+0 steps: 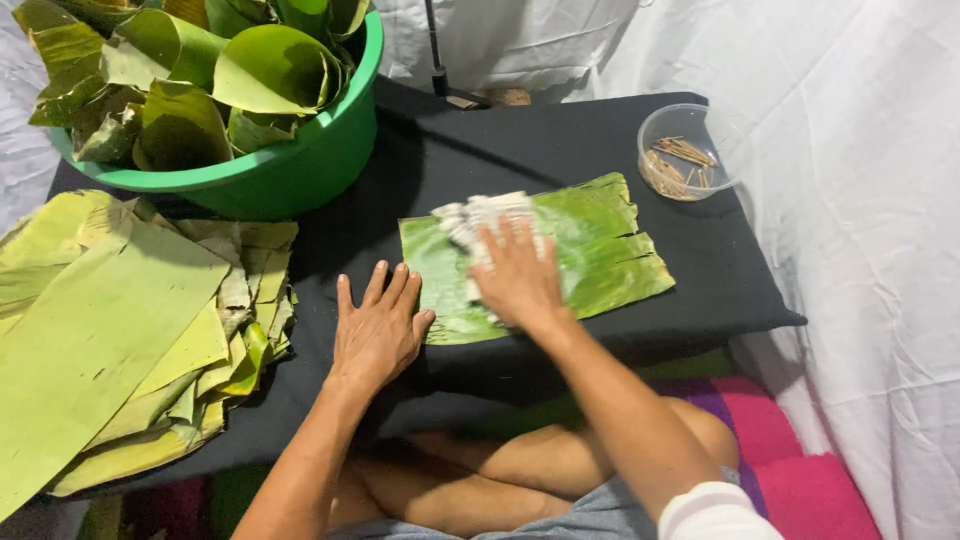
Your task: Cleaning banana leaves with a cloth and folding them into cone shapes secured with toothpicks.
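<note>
Stack at left: a thick pile of flat banana leaf sheets (pixel 110 330) is laid on the left of the black-covered table (pixel 470 150); whether these are wiped already or waiting cannot be told.
Basin, far left: a green plastic basin (pixel 300 165) is filled with rolled and folded leaves (pixel 200 70), judged to be stock not yet handled.
Left hand: the left hand (pixel 378 330) is laid flat and open, fingers spread, on the cloth just beside the near left corner of the leaf being worked; the thumb touches its edge and nothing is gripped.
Leaf in work: one banana leaf piece (pixel 600 250) is spread flat at the table's middle, its right edge torn in places.
Right hand: the right hand (pixel 515 275) is pressed palm down on a white cloth (pixel 480 215), fingers extended over it, on the left half of the leaf.
Progress: the wiping is judged to be under way; the leaf's right half shows a sheen, though that may be only light.
Bowl, far right: a clear bowl (pixel 650 135) of small wooden picks (pixel 680 160) is untouched, well apart from both hands.
</note>
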